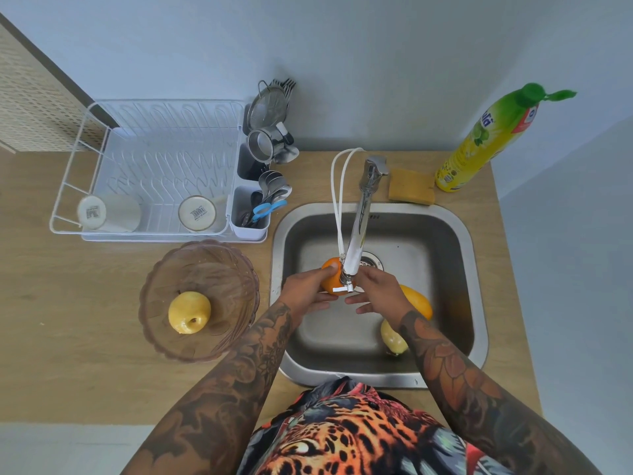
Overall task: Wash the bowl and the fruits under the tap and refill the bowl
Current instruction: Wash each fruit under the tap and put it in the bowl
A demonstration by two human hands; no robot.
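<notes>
Head view looks straight down on a light wooden counter (102, 337) with a square stainless-steel sink (445, 234) set into it at the right. Left of the sink stands a ribbed, smoky-pink glass bowl (212, 265), already holding one yellow apple (189, 312). Over the sink reaches a chrome tap spout (359, 228), and under its tip the round orange fruit (330, 274) is held. The left hand (305, 289) curls its fingers around that orange from the left; the right hand (376, 293) has its fingers fairly straight and relaxed beside the nozzle, gripping nothing that I can make out. On the sink floor, near right, lie an elongated orange-yellow fruit (416, 301) and a pale yellow fruit (394, 339), apparently yet to be rinsed. To wash well, the orange should probably be turned under the stream so every side gets wet, with the free palm rubbing the skin, and kept low to limit splashing.
</notes>
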